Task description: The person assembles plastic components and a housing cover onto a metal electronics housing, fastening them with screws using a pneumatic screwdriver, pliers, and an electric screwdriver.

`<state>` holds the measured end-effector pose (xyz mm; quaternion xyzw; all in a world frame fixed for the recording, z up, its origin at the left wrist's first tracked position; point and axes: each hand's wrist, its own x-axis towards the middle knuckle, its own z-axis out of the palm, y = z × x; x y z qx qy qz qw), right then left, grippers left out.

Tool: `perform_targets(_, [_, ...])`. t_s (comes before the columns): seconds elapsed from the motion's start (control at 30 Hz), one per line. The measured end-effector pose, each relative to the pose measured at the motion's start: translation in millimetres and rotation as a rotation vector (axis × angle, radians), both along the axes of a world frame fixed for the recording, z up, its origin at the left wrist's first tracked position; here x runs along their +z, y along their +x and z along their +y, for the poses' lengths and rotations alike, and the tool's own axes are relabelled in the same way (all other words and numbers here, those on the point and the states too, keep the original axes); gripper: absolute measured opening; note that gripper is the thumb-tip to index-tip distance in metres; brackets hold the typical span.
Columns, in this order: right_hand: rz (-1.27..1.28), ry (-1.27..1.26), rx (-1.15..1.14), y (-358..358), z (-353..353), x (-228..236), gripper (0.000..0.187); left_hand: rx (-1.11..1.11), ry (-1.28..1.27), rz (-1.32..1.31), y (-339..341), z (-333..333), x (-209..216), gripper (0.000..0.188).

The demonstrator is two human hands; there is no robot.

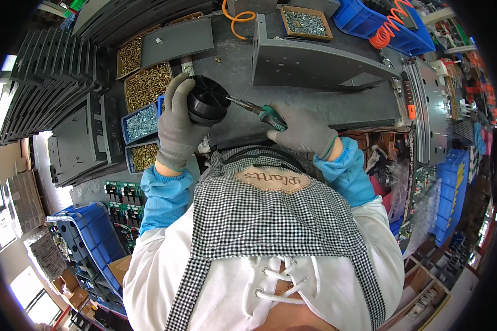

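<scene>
My left hand, in a grey glove, is closed around a black round plastic part with spokes inside its rim, held above the front of the workbench. In my right hand, also gloved, is a pair of long-nose pliers with green and black handles. Their metal jaws point left and reach the rim of the black part; whether they grip anything there is too small to tell. Beyond my hands stands a grey bent metal panel with holes.
Trays of brass-coloured fasteners and a blue tray of silver screws sit left. Stacked dark metal brackets rise beyond them. A cardboard box of silver hardware, a blue bin and a coiled orange hose are at the back.
</scene>
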<state>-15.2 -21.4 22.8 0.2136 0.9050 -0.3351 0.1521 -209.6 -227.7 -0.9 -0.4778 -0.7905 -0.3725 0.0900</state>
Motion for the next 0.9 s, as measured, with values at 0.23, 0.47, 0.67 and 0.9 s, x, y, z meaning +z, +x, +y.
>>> perform_targets(0.23, [0.177,-0.347,-0.189,8.4,-14.3,-27.5,0.054,0.029,0.037,-0.035,10.3,5.3,10.5,0.083])
perform_targets(0.47, [0.351,-0.455,-0.315,15.0,-32.9,-56.9,0.056,0.043,0.011,-0.09,13.9,11.1,11.8,0.083])
perform_targets(0.67, [0.255,-0.567,-0.266,19.6,-2.5,-44.7,0.065,-0.07,-0.015,-0.318,14.5,2.0,-4.5,0.087])
perform_targets(0.9, [0.159,-0.291,-0.118,4.7,9.2,-47.7,0.072,-0.21,-0.053,-0.322,19.2,2.1,3.1,0.092])
